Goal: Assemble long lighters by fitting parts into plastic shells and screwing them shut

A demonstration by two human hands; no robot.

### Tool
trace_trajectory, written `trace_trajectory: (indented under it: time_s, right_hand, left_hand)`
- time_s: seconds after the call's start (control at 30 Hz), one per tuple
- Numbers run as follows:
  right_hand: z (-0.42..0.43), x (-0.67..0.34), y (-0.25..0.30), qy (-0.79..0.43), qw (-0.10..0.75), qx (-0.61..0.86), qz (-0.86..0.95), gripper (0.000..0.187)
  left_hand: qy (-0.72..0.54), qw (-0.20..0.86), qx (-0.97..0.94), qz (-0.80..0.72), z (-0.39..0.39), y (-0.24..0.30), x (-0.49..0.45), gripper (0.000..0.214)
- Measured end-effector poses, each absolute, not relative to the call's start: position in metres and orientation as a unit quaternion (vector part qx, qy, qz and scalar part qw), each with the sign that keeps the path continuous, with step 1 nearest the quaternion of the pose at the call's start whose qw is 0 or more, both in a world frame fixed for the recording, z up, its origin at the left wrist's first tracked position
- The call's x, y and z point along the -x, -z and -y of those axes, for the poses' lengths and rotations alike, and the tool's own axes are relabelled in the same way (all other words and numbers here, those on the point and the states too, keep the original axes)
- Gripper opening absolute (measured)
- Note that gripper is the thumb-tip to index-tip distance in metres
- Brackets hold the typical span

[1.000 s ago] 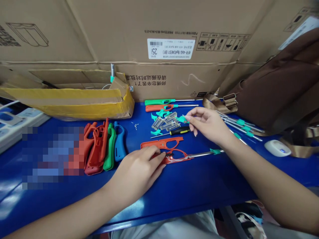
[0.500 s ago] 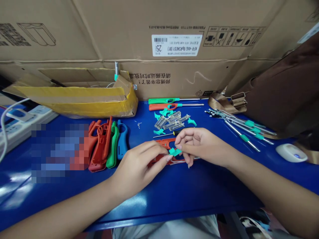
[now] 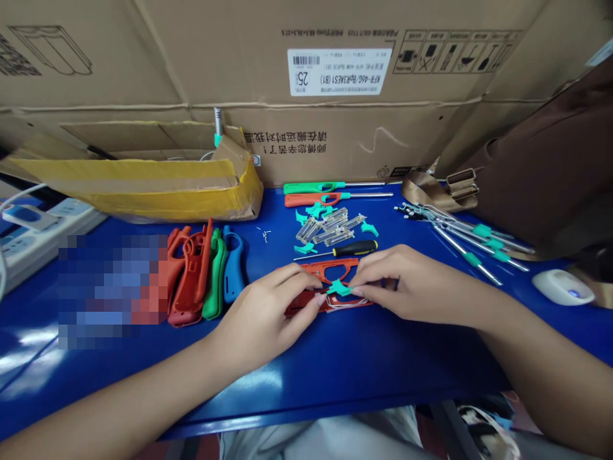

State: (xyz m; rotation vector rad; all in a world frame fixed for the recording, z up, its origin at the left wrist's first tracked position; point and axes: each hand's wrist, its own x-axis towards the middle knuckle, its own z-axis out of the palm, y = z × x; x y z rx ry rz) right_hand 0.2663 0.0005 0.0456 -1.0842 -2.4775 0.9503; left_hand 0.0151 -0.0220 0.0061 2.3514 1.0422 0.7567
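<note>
A teal lighter trigger (image 3: pixel 339 289) is pinched between both hands above the open red-orange lighter shells. At its left end are the thumb and fingertips of my left hand (image 3: pixel 272 306); my right hand (image 3: pixel 402 281) grips its right end with thumb and forefinger. Behind the trigger lies one orange shell half (image 3: pixel 330 263), its loop opening visible. The nearer red shell half (image 3: pixel 299 305) has white wires (image 3: pixel 340 307) along it and is partly covered by my left fingers. A black-and-yellow screwdriver (image 3: pixel 354 248) rests just behind the shells.
Clear lighter tanks (image 3: pixel 335 227) and loose teal triggers (image 3: pixel 368 229) lie behind the screwdriver, near two assembled lighters (image 3: pixel 311 200). Coloured shells (image 3: pixel 223 271) and a yellow-taped box (image 3: pixel 191 191) stand left. Metal rods with wires (image 3: pixel 460 243) and a white mouse (image 3: pixel 562 287) are right.
My right hand has turned from loosely curled fingers to a pinch on the trigger's right end. The trigger shows more fully between the hands. The view has shifted slightly.
</note>
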Motion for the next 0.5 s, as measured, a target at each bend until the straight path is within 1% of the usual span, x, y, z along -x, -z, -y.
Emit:
trace_trajectory:
  time_s: [0.1, 0.33, 0.5]
  right_hand:
    - [-0.003, -0.271, -0.047, -0.306, 0.107, 0.370, 0.870, 0.022]
    - [-0.006, -0.270, -0.035, -0.298, 0.081, 0.367, 0.877, 0.015]
    - [-0.007, -0.267, -0.034, -0.295, 0.074, 0.348, 0.887, 0.018]
  left_hand:
    - [-0.262, 0.220, -0.861, -0.376, 0.021, -0.002, -0.015, 0.020]
    - [-0.276, 0.224, -0.863, -0.360, 0.018, 0.008, -0.013, 0.014]
    - [-0.295, 0.240, -0.851, -0.362, 0.018, 0.009, -0.015, 0.011]
